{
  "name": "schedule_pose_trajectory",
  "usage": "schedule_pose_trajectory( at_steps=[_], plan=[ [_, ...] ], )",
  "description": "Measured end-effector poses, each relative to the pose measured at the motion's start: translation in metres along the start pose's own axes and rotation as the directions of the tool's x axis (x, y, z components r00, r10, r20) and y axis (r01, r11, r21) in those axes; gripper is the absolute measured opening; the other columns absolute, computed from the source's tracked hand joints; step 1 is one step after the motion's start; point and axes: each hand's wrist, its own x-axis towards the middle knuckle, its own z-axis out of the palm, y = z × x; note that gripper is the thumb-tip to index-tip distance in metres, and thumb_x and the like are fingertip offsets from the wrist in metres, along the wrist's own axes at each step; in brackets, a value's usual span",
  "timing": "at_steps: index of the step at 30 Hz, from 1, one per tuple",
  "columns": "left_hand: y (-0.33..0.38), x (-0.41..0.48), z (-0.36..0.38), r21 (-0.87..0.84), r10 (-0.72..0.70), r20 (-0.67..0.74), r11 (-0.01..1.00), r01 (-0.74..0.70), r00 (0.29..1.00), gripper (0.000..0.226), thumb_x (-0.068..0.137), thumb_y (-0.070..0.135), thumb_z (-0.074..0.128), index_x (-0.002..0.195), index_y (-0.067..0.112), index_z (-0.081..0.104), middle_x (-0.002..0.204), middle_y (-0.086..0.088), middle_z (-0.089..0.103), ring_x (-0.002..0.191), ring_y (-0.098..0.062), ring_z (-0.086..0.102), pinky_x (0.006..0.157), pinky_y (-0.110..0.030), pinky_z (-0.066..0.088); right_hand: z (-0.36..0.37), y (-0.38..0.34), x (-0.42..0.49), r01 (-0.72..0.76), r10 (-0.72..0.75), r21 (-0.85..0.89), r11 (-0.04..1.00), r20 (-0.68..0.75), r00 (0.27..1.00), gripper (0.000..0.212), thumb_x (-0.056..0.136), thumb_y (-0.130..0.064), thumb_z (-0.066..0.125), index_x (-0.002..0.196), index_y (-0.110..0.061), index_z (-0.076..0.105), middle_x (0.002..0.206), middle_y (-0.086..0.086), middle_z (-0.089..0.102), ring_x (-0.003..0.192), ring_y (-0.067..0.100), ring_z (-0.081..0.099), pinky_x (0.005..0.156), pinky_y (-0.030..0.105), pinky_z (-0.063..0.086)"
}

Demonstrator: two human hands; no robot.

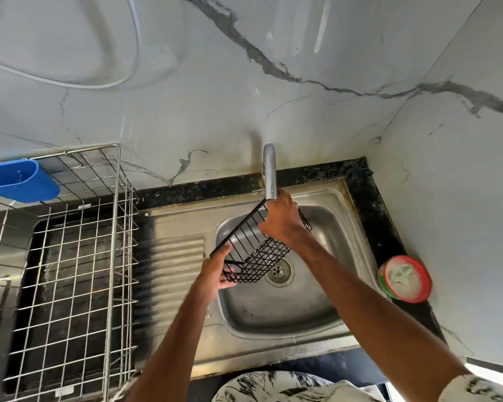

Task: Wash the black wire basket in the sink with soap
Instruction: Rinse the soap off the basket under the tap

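Gripping the black wire basket (257, 250) from both ends, the person holds it tilted above the bowl of the stainless steel sink (340, 227), just under the spout of the chrome tap (269, 172). The left hand (217, 271) is closed on the basket's near, lower corner — thumb lying along the top rim wire, fingers curled underneath against the mesh. The right hand (282, 220) is clamped over the far, upper end, its back turned to the camera and its fingers wrapped around the rim, so the fingertips themselves are hidden. The basket slopes from that raised far end down toward the left hand, with its cross-hatched wall hanging over the drain (279, 271).

Both forearms reach forward from the bottom of the view, bare to the elbow; the right one crosses diagonally over the sink's near right corner, and a patterned sleeve (476, 387) shows at its lower edge. The left forearm rises more steeply, over the sink's front edge beside the ribbed draining board (174, 256).

On the black counter to the right of the sink sits a round red-rimmed tub of pale dish soap (405, 278) — well apart from either hand. To the left stands a metal wire dish rack (79, 256) with a blue plastic holder (21, 181) hooked on its back rail.
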Motion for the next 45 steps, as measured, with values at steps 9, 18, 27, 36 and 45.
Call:
schedule_pose_trajectory(
  at_steps=[9,18,27,36,45],
  plan=[
    [-0.02,0.002,0.002,-0.013,-0.036,0.059,0.999,0.037,0.998,0.036,0.092,0.021,0.076,0.12,0.001,0.067,0.106,-0.026,0.075,0.101,-0.041,0.074,0.081,-0.052,0.064,-0.001,-0.015,0.006,0.144,-0.109,-0.198,0.97,0.176,0.978,0.105,0.086,-0.02,0.075,0.159,-0.005,0.002,0.133,0.026,0.053,0.123,0.037,0.054,0.106,0.045,0.049],
    [-0.029,0.001,-0.01,-0.1,-0.069,0.04,0.992,0.073,0.997,0.031,0.096,0.02,0.071,0.116,-0.003,0.062,0.114,-0.031,0.067,0.1,-0.052,0.072,0.067,-0.046,0.065,0.01,-0.021,0.014,0.39,-0.31,-0.196,0.899,0.344,0.886,0.093,0.101,-0.047,0.049,0.157,0.0,-0.008,0.164,0.024,-0.017,0.153,0.037,-0.013,0.124,0.055,0.017],
    [-0.036,-0.005,-0.004,-0.122,-0.1,0.092,0.986,0.11,0.991,0.033,0.094,0.02,0.074,0.116,-0.002,0.062,0.124,-0.032,0.065,0.09,-0.052,0.074,0.081,-0.053,0.064,-0.005,-0.004,0.025,0.189,-0.191,0.044,0.981,0.383,0.904,0.086,0.095,-0.078,0.02,0.16,-0.029,-0.005,0.169,0.011,0.007,0.146,0.034,0.036,0.115,0.061,0.034],
    [-0.024,-0.013,-0.002,-0.125,-0.086,0.017,0.988,0.087,0.996,0.023,0.09,0.011,0.074,0.102,-0.004,0.062,0.099,-0.019,0.055,0.09,-0.037,0.067,0.079,-0.056,0.064,0.013,0.059,-0.034,0.077,-0.165,0.401,0.913,0.19,0.968,0.068,0.102,-0.067,0.026,0.159,-0.042,0.001,0.169,-0.009,0.002,0.155,0.023,0.001,0.123,0.058,0.01],
    [-0.019,-0.003,-0.008,0.104,0.198,-0.076,0.976,-0.19,0.977,0.084,0.055,0.041,0.09,0.12,0.008,0.049,0.118,-0.012,0.07,0.107,-0.024,0.07,0.072,-0.054,0.063,-0.022,0.061,-0.014,-0.476,0.291,0.629,0.615,0.38,0.878,0.082,0.093,-0.074,0.042,0.146,-0.012,0.049,0.154,0.01,0.043,0.142,0.03,0.04,0.114,0.042,0.035]
  ],
)
